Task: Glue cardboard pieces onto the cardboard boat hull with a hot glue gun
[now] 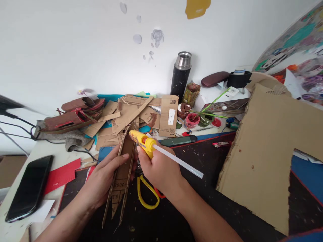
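Observation:
My left hand (pixel 107 176) is closed round a narrow cardboard piece (pixel 123 168), a long channel with raised side walls and printed figures inside. In my right hand (pixel 160 164) is a yellow hot glue gun (pixel 141 139), with a long white glue stick (pixel 181 161) sticking out of its back. The gun's nozzle end is at the far end of the cardboard channel; I cannot tell whether it touches. Under my right hand lie scissors with a yellow handle loop (pixel 148 198), their other parts mostly hidden.
Cardboard scraps (pixel 133 114) pile up behind my hands, beside a brown cardboard boat model (pixel 75 116). A black flask (pixel 181 74) and open paint pots (pixel 193 119) stand behind. A large cardboard sheet (pixel 262 154) lies right, a phone (pixel 29 188) left, a green cutter (pixel 179 140) ahead.

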Demonstrator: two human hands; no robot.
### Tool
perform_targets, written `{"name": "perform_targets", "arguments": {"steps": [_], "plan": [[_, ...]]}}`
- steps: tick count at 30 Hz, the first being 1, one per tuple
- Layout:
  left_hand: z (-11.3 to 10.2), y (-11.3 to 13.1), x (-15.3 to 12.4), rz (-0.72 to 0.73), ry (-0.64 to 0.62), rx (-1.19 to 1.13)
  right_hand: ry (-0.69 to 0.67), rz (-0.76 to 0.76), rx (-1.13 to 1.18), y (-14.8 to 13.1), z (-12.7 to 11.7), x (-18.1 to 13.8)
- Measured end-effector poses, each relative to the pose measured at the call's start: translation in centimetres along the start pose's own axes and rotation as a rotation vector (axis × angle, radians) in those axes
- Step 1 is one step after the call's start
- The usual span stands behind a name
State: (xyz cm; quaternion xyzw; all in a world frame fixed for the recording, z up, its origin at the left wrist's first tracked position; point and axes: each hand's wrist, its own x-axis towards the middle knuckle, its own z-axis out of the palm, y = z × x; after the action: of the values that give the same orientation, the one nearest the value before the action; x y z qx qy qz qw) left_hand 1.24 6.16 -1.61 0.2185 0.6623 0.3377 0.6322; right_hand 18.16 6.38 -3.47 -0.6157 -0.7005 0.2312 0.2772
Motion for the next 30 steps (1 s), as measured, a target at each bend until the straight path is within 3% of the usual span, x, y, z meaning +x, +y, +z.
{"name": "perform_targets", "arguments": {"steps": [30], "plan": [[-0.34, 0.33, -0.03, 0.005, -0.056, -0.022, 0.058, 0.020, 0.087, 0.00, -0.07, -0.09]]}}
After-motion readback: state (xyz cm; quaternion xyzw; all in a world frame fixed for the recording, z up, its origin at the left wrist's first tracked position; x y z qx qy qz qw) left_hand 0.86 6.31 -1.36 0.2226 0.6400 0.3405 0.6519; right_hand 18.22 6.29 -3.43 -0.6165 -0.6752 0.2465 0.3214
